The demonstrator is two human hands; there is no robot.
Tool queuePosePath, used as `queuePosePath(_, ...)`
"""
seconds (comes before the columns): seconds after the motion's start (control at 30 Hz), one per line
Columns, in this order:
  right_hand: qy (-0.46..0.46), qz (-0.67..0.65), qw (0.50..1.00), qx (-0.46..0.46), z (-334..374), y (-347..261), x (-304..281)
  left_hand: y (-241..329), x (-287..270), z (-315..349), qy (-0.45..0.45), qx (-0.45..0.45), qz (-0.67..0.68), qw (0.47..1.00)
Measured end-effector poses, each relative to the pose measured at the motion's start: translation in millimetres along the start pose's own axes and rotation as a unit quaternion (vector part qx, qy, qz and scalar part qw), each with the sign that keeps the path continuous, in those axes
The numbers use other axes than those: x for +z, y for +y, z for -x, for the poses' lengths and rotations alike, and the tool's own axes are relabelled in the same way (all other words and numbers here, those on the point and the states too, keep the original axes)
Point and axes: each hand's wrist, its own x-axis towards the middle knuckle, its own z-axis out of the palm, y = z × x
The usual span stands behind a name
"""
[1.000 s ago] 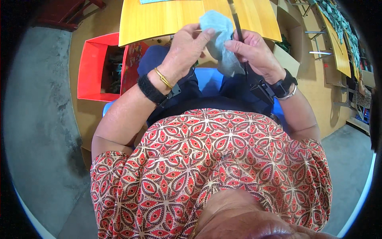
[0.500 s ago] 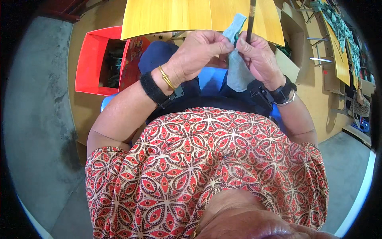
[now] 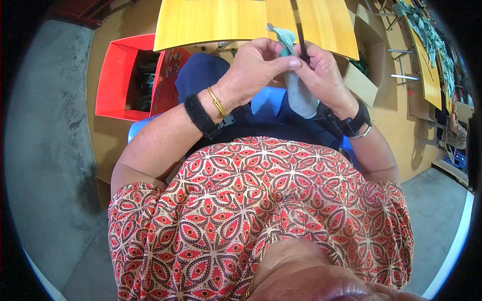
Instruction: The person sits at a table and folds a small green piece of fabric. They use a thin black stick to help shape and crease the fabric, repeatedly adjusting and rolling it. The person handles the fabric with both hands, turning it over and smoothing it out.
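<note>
Both hands meet in front of me, above my lap. A light blue-grey sock-like cloth piece (image 3: 301, 98) hangs between them, with a rounded lower end and greenish bunched fabric at the upper end. My left hand (image 3: 255, 69) pinches it at the middle with thumb and fingers. My right hand (image 3: 324, 72) is closed on the same cloth, and a thin dark rod (image 3: 299, 25) sticks up from its fingers, leaning left at the top. The rod's lower end is hidden in the hand. My two thumbs nearly touch.
A yellow wooden table (image 3: 216, 22) stands just beyond my hands. To its left is a red open box (image 3: 116, 80) with dark green things inside; to its right, a cardboard box (image 3: 362, 83). Green cloth pieces (image 3: 427, 37) lie on another table at the far right.
The rod's top has tilted to the left. The upper end of the cloth has folded over leftward, and my left thumb has moved right, closer to my right thumb.
</note>
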Motion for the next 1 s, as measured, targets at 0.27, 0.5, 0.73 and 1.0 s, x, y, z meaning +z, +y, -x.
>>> queuePosePath(0.27, 0.033, -0.058, 0.997, 0.046, -1, -14, -1, 4, -16, -12, 0.028, 0.058, -0.139, 0.988)
queuePosePath(0.5, 0.065, 0.078, 0.995, -0.019, 3, -21, 8, -6, -8, -14, 0.172, 0.248, -0.357, 0.884)
queuePosePath(0.73, 0.113, 0.177, 0.978, -0.003, -15, -8, -2, -6, 3, -16, 0.118, 0.354, -0.416, 0.830)
queuePosePath(1.0, 0.107, 0.193, 0.972, -0.076, -10, -17, 1, 5, 3, -18, 0.153, 0.253, -0.374, 0.879)
